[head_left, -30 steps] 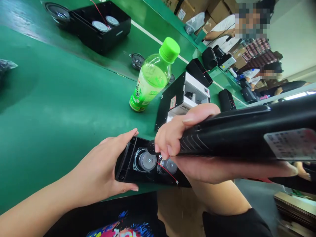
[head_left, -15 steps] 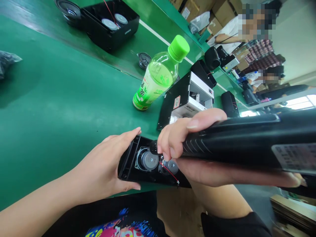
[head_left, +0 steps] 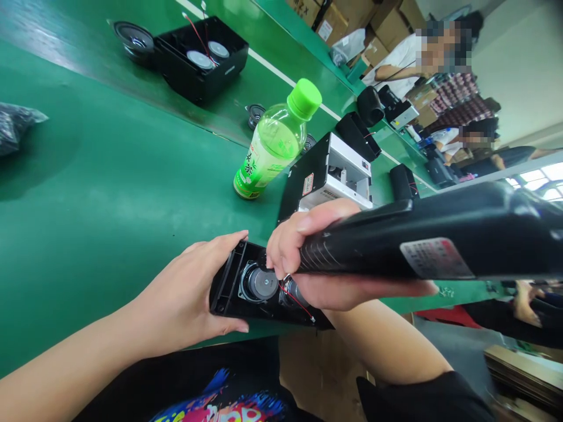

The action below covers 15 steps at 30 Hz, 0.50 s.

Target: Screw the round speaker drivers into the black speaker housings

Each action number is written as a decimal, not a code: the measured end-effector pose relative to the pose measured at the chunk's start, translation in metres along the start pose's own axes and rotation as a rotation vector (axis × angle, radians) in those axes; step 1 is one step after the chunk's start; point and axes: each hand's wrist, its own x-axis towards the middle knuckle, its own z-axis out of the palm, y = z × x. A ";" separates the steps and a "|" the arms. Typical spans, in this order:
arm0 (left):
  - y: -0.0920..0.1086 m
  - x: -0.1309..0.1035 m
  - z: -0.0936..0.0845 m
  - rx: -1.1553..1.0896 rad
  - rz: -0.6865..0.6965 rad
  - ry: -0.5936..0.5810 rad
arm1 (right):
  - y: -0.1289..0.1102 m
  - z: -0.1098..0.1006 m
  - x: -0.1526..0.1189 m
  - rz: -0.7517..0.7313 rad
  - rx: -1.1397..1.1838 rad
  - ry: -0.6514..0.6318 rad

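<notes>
My left hand [head_left: 193,287] clasps the end of a black speaker box [head_left: 264,310], thumb along the near side and fingers along the far side. Inside the box sit two round speaker drivers [head_left: 265,285], the second partly covered by my right hand. A red wire [head_left: 299,300] with a small white plug hangs across the box. My right hand [head_left: 321,291] is wrapped round a black electric screwdriver [head_left: 373,243], whose body stretches away to the right. Its front end points down at the box between the drivers; the tip is hidden behind my fingers.
A green-capped tea bottle [head_left: 277,140] stands beyond the box, beside a black and silver machine [head_left: 308,170]. Another open speaker box [head_left: 206,70] and a loose driver [head_left: 134,41] lie farther off. A plastic bag [head_left: 17,129] is at left. Co-workers are at upper right.
The rear of the screwdriver has swung so that more of its body shows, and my right hand has shifted slightly left. My left hand keeps its hold on the box. The view has tilted slightly.
</notes>
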 end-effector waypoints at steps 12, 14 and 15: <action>-0.012 -0.007 -0.003 0.083 -0.047 -0.059 | -0.047 -0.020 -0.005 0.038 -0.035 0.139; -0.012 -0.007 -0.004 0.097 -0.063 -0.077 | -0.080 -0.034 0.003 -0.065 -0.126 0.166; -0.012 -0.007 -0.005 0.099 -0.071 -0.084 | -0.093 -0.043 0.007 -0.135 -0.201 0.178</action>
